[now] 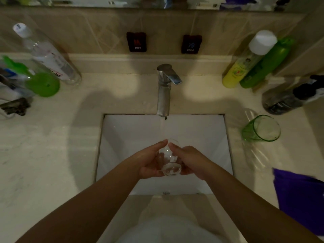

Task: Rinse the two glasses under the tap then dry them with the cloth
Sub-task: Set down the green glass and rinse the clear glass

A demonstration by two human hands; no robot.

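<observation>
A: Where is the clear glass (169, 159) held?
B: Over the sink (196, 137), gripped between left hand (150, 162) and right hand (188, 161), under running water from the tap (164, 90)

A: And the green glass (261, 128)?
B: Set on the right counter; contents cannot be made out. The purple cloth (301, 199) is cut off at right

We see a clear bottle (50, 56) and green lid (44, 84) left, yellow (241, 67), green (266, 63) and dark bottles (287, 98) right.

Dim, warm light falls from above and behind, throwing broad soft shadows on the counter (52, 155) beyond the fingertips. Wide-angle bending and blur grow toward the edges.
</observation>
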